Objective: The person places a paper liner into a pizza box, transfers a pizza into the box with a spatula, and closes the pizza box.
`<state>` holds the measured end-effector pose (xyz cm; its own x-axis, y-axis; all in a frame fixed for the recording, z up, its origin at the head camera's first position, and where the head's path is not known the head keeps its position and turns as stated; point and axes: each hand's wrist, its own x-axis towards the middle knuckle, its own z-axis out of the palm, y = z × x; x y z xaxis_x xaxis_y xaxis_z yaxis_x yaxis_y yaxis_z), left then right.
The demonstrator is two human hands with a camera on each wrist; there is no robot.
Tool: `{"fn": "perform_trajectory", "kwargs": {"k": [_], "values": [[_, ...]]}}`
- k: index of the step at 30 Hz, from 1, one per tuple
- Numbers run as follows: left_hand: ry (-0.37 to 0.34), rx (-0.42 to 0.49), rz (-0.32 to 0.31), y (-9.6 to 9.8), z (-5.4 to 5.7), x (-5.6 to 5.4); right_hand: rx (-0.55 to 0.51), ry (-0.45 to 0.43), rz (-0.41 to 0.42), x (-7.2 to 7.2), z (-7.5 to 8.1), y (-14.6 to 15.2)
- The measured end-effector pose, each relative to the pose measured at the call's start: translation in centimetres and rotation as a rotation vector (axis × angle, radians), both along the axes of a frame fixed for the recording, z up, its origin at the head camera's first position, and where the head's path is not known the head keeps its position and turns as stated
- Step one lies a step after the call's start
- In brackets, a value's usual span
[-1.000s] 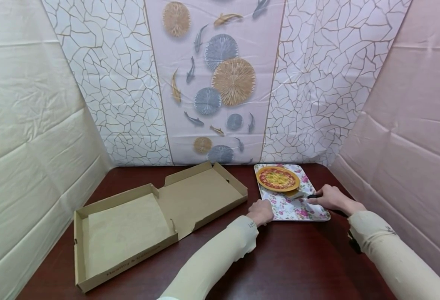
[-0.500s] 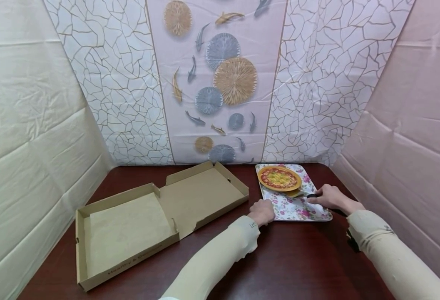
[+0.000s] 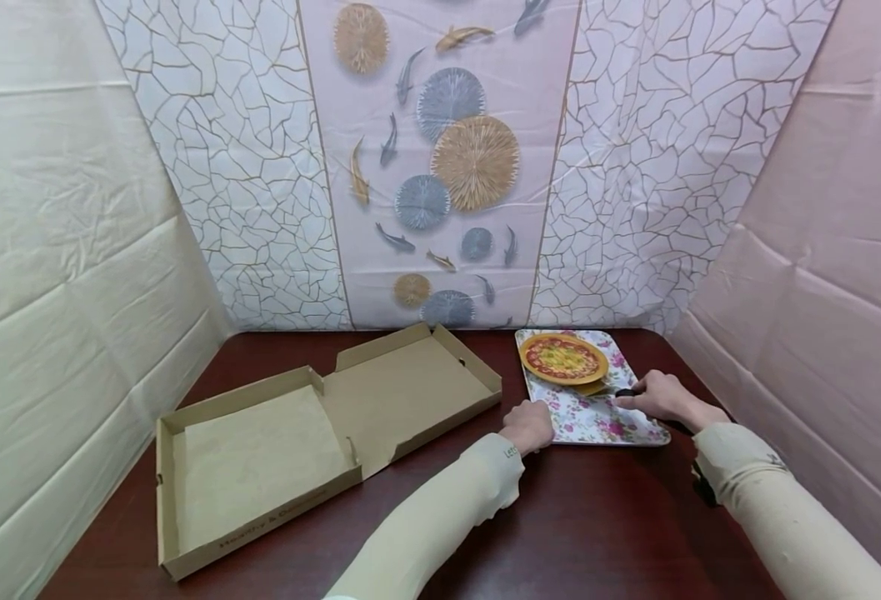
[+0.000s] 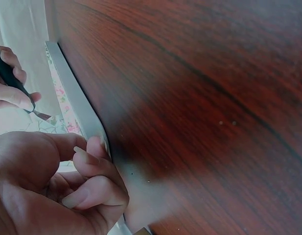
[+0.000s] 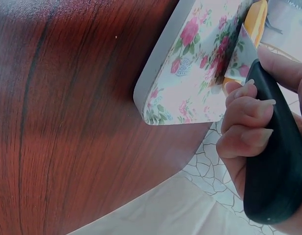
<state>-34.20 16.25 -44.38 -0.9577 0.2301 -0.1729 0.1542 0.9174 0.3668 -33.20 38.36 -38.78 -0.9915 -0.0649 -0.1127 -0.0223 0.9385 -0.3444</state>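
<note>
Beyond your right hand (image 3: 659,395) and to the left of its fingers, the pizza (image 3: 563,358) sits on the far part of the floral tray (image 3: 605,429), with red and yellow topping inside an orange rim. A metal blade (image 5: 240,58) runs from your fingers to the pizza's near edge; how far under it goes, you cannot tell from these views. Your right fingers are curled round the black handle (image 5: 275,147), thumb laid along its blade end. Short of those fingertips, a small printed mark (image 5: 183,67) shows among the pink roses, too faint to read.

Nearer you, your left hand (image 3: 528,425) pinches the tray's rim at its near left corner, thumb and forefinger closed on the edge, the other fingers folded in beside it. Just behind those fingers, your left cuff (image 3: 511,452) carries lettering that looks like "Lets"; the print on the right cuff is unreadable.

Left of your left fingers lies the cardboard box (image 3: 410,383), opened out, lid side closest to them. Farther left, a paper liner (image 3: 260,462) covers its base, and the front wall reads "Healthy & Delicious", somewhat blurred. Below everything is the red-brown table (image 3: 575,517).
</note>
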Motion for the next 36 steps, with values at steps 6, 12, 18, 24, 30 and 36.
{"fn": "perform_trajectory", "kwargs": {"k": [6, 12, 18, 24, 30, 36], "values": [[-0.004, 0.005, 0.008, -0.01, -0.1, 0.16, -0.015, -0.011, -0.006, -0.08, -0.26, -0.14], [-0.011, 0.006, -0.004, 0.09, -0.42, 0.06, -0.021, -0.033, -0.031, 0.07, -0.2, -0.35], [-0.007, 0.001, -0.01, 0.15, -0.47, -0.02, -0.015, -0.013, -0.027, -0.1, -0.13, -0.46], [-0.006, 0.005, -0.007, 0.07, -0.47, 0.08, -0.028, -0.014, -0.012, -0.23, -0.26, -0.53], [0.007, 0.004, -0.006, 0.08, -0.29, 0.0, -0.027, 0.005, 0.004, -0.48, -0.45, -0.62], [0.01, 0.0, -0.01, 0.1, -0.2, -0.06, -0.035, -0.003, 0.001, -0.63, -0.47, -0.74]]}}
